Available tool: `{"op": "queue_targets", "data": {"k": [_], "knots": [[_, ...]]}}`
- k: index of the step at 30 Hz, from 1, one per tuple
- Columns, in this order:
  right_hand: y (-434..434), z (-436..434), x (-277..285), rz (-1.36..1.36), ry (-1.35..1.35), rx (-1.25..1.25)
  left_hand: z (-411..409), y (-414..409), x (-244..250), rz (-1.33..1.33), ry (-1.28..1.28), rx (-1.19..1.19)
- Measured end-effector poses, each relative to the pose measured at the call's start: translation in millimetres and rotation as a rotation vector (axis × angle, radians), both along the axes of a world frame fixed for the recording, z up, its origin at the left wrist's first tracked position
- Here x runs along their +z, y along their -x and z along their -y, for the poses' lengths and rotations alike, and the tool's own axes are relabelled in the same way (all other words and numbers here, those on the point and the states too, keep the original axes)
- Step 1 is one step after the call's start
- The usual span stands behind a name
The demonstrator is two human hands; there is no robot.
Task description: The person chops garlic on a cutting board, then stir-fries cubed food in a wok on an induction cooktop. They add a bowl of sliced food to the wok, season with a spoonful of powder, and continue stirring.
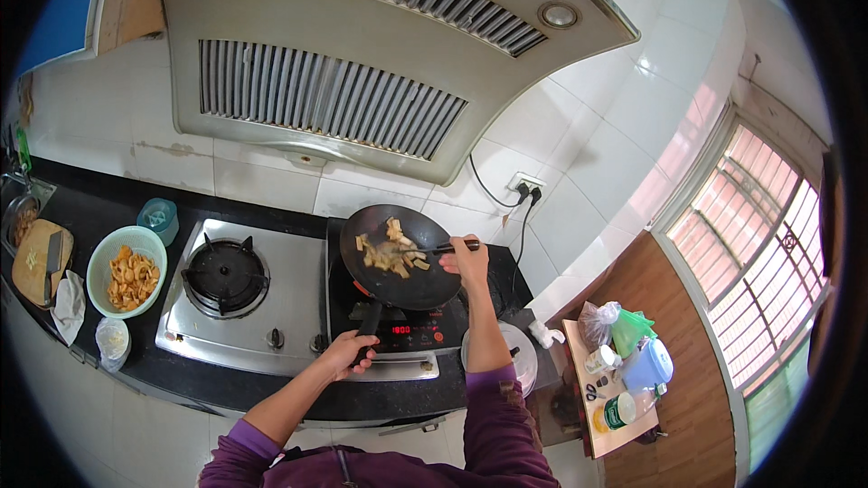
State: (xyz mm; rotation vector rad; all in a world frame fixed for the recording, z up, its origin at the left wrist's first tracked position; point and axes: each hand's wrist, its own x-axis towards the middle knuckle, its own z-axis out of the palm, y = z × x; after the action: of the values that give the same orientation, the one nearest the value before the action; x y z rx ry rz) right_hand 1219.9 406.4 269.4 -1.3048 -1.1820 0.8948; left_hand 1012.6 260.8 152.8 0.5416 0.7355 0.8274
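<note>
A dark wok (410, 293) is over a black induction cooker (393, 341) with a lit red display, its far side tilted up. My left hand (349, 355) is wrapped around the wok's black handle (371, 325), at the near side. In my right hand (466, 261) is the dark handle of a spatula (437, 249), whose head reaches in among the food. Pale yellowish pieces of food (390, 256) are gathered in the wok's middle and far side. A lid (521, 346) lies partly under my right forearm.
Left stand a gas burner (226, 278), a green colander (97, 271) of orange-brown food pieces, a bowl (113, 342), and a cutting board (30, 244) with a cleaver (53, 257). Overhead hangs a range hood (319, 20). Plugged cords (525, 217) run behind the cooker. Containers crowd a side table (583, 379).
</note>
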Motion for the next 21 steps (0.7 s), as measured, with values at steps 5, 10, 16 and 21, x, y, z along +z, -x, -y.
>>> {"op": "queue_targets", "data": {"k": [5, 10, 16, 21], "knots": [[-18, 29, 31, 0.153, 0.047, 0.053, 1, 1, -3, 0.003, 0.028, 0.006], [-27, 40, 48, 0.268, -0.121, 0.026, 0, 2, -1, 0.017, 0.021, 0.001], [-29, 11, -3, 0.855, -0.572, 0.022, 0, -1, -1, -0.02, 0.007, 0.007], [-39, 18, -6, 0.62, -0.446, 0.16, -1, 0, -5, -0.011, 0.0, -0.002]]}}
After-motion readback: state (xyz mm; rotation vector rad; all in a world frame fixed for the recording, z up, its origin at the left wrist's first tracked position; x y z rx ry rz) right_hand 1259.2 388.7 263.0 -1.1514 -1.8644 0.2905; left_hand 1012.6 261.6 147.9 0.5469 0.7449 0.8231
